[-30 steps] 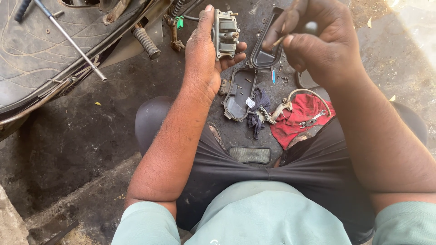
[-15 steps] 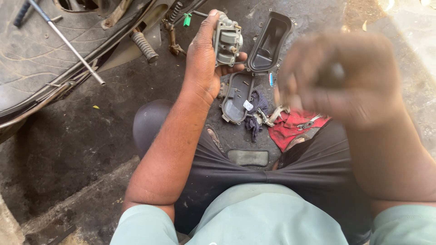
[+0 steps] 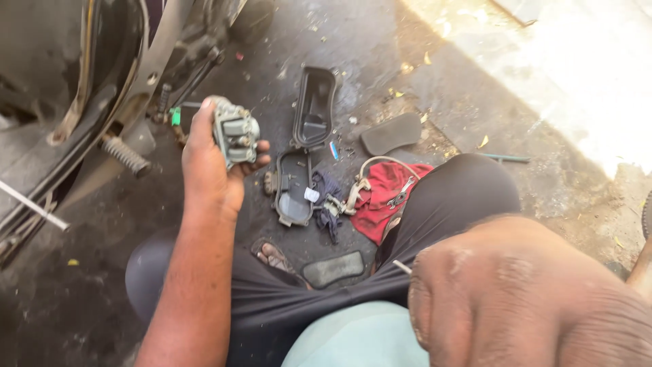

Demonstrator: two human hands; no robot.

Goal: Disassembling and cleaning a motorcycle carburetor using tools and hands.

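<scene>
The person's left hand [image 3: 212, 170] is wrapped tight around a small grey metal engine part [image 3: 234, 134], holding it up over the dark ground. A second ago the right hand [image 3: 536, 299] was up by that part, with its fingers on a long black cover. Now the right hand has let go of it and pulled back close to the camera, so it looks very big. It looks curled shut, and a thin pale stick [image 3: 402, 266] pokes out at its left side, but it is too near and blurry to tell if the hand grips the stick. That likely means the black cover is finished with for now and the work is turning to the metal part.

The long black cover [image 3: 314, 105] now lies on the ground just right of the metal part. Below it lies a second black tray [image 3: 293, 190]. A tiny white tag [image 3: 312, 195] sits on the tray's right edge, with a dark blue rag [image 3: 331, 197] just beside it. Further right of the metal part is a red cloth [image 3: 380, 197] with small metal tools on it. A little green bit [image 3: 176, 116] sits just left of the metal part, near a dusty coil spring [image 3: 124, 154]. No boxes, packs or signs can be seen
</scene>
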